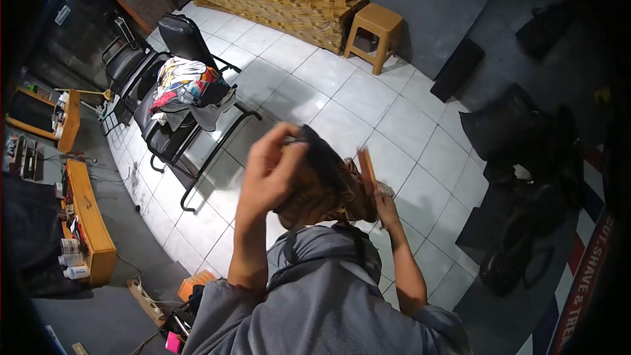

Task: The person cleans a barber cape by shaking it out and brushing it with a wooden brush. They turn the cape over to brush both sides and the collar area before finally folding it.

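My left hand (273, 161) is raised in front of me, fingers pinched on the top edge of a dark cloth (323, 159). The cloth hangs down from the pinch, and its lower part shows a brown pattern (305, 198). To the right, my right hand (386, 210) grips a narrow brown brush (367, 169) that points up and away from me. Pale bristles show along its side, close to the hanging cloth. My grey shirt (322, 302) fills the bottom of the view.
A black metal-framed chair (174, 135) with a colourful cloth (184, 85) stands ahead left. Farther back are a tan plastic stool (374, 33) and a long bench with a patterned cover (263, 10). Wooden shelves (92, 223) line the left wall; a dark padded chair (526, 184) stands right.
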Tool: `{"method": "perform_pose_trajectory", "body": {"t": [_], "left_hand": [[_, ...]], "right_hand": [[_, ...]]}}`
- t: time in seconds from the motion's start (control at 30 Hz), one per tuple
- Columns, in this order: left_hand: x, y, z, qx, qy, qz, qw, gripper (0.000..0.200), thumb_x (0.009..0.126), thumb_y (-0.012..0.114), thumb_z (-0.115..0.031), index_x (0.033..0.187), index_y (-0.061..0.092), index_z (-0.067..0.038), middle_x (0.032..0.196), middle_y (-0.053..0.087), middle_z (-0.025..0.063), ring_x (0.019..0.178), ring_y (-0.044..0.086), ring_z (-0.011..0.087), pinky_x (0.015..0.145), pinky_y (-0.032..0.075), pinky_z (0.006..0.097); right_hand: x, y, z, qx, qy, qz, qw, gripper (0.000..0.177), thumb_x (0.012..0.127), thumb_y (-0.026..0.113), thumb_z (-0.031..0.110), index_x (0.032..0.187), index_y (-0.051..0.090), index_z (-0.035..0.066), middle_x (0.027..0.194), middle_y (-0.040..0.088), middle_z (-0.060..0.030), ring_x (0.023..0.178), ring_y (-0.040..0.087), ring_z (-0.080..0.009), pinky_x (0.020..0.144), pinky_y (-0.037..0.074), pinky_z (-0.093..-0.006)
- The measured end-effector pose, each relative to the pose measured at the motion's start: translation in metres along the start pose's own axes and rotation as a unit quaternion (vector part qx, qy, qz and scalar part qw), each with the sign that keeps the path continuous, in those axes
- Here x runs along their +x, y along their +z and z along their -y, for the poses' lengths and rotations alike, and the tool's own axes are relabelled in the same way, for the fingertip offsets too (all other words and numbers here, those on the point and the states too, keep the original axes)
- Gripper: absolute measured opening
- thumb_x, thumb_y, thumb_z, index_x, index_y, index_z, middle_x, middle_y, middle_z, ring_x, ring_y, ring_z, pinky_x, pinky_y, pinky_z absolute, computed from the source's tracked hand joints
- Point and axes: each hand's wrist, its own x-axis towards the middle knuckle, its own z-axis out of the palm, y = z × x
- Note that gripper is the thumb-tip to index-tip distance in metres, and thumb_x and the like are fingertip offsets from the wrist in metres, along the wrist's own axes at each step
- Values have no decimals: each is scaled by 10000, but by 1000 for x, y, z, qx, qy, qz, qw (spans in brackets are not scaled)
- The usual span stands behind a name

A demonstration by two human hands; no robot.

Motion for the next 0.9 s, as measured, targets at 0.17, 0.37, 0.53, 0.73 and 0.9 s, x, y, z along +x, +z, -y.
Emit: {"method": "perform_pose_trajectory", "body": {"t": [0.17, 0.37, 0.53, 0.73, 0.9], "left_hand": [[12, 36, 14, 91, -34, 157, 983, 83, 895, 512, -20, 966, 534, 19, 827, 551, 9, 790, 490, 51, 700, 413, 218], [17, 28, -12, 14, 136, 9, 991, 127, 890, 519, -33, 1011, 539, -1, 851, 561, 14, 781, 518, 71, 701, 412, 200], [12, -5, -31, -117, 222, -138, 958, 121, 929, 495, -80, 1040, 514, -36, 853, 563, 1, 740, 525, 50, 665, 436, 190], [-1, -22, -48, -89, 148, -199, 965, 92, 917, 519, -113, 960, 549, -38, 794, 542, -24, 685, 493, 30, 599, 399, 169], [3, -24, 7, -24, -27, -111, 993, 172, 871, 512, -154, 751, 565, -43, 632, 470, -77, 586, 395, 7, 499, 277, 186]], "right_hand": [[-69, 14, 168, 260, -186, 16, 948, 449, 971, 336, 447, 864, 511, 48, 582, 449, 16, 455, 400, -81, 422, 322, -236], [-34, 70, 119, -72, -357, 45, 930, 387, 931, 448, 377, 999, 556, 13, 768, 619, -194, 710, 606, -380, 613, 470, -391], [-3, 65, -84, -359, -140, 224, 895, 383, 885, 503, 372, 1005, 617, 26, 923, 637, -202, 881, 621, -364, 735, 481, -452], [-8, 33, -166, -450, 79, 178, 872, 501, 847, 524, 487, 839, 655, 4, 824, 650, -217, 765, 657, -310, 634, 513, -426], [4, 55, -44, -23, 43, 37, 998, 563, 921, 377, 560, 703, 519, 60, 525, 459, -13, 399, 431, -126, 376, 361, -291]]}}
